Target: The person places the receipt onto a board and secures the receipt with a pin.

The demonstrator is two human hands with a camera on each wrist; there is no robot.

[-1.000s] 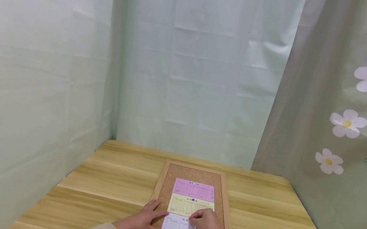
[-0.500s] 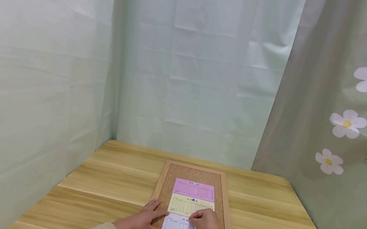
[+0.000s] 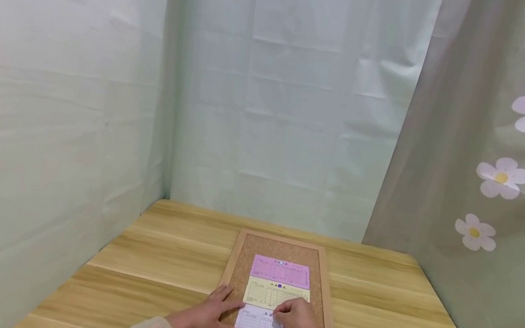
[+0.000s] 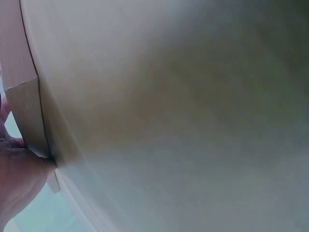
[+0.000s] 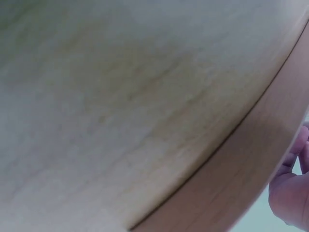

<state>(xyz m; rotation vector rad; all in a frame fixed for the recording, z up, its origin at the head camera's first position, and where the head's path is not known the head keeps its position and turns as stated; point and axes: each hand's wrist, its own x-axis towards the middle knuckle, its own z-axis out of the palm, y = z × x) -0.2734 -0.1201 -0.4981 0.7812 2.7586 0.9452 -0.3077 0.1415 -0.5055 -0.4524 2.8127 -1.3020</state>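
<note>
A wood-framed cork board lies on the table, bearing a pink slip, a yellow slip and a white slip in a column. My right hand pinches with thumb and forefinger at the white slip's top middle; what it holds is tiny and mostly hidden, probably a push pin. Similar round pins show on the others: a blue pin on yellow, a pale pin on pink. Fingers spread, my left hand rests across the board's left side, thumb and forefinger at the white slip's left edge.
The wooden table extends on both sides of the board. Pale curtains hang behind and at the left, and a flower-printed curtain hangs at the right. Both wrist views show mostly blurred tabletop beside the board's frame.
The head view has shifted slightly, so everything sits a little further right. Both hands keep their places on the board; no slip has visibly moved.
</note>
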